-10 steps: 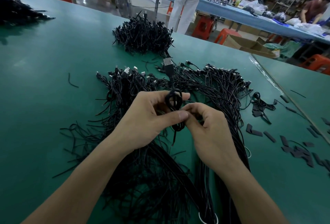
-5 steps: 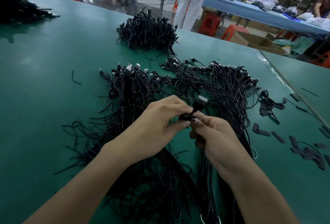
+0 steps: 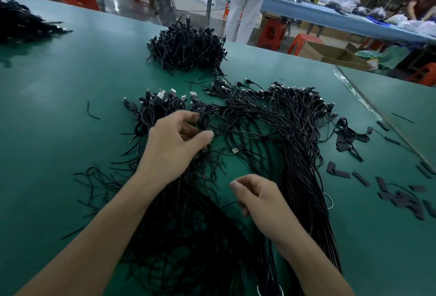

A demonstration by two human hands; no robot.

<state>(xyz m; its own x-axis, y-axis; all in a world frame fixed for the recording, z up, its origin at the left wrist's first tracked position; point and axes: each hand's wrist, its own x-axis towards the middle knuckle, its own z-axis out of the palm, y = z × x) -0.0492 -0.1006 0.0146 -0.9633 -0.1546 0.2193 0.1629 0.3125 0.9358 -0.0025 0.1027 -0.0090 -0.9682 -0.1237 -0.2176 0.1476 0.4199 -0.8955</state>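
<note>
Lying far left: a dark heap of cables [image 3: 23, 24] is sitting at the left edge of the green worktop [image 3: 59, 83], well apart from the hands.
Scrap: a short curved cable scrap [image 3: 92, 112] is lying alone on the worktop, left of the coils.
Loose ties: thin black strands [image 3: 99, 177] are fanning out on the near left, beside and under the left forearm.
Coiled row: wound cables with USB plugs [image 3: 155, 104] are lying just beyond the left hand, with their plugs pointing to the far side.
Left hand: the left hand [image 3: 174, 147] is reaching forward, its thumb and fingers curling round a coiled cable.
Coiled cable: the coiled cable [image 3: 203, 119] is sitting in the left hand's grip at the right end of the coiled row, over the tangle.
Far heap: a rounded far heap [image 3: 188, 47] of wound cables is resting beyond the coiled row, near the far edge.
Loose plug: a silver loose plug [image 3: 237, 149] is lying on the worktop between the two hands.
Right hand: the right hand [image 3: 259, 201] is hovering nearer the person, apart from the left hand. Its fingers are curling loosely with nothing visible in them.
Long bundle: a thick long bundle [image 3: 299, 177] of straight cables is running from the near edge and arching leftward past the right hand.
Black strips: flat black strips [image 3: 398, 199] are lying scattered on the near right.
</note>
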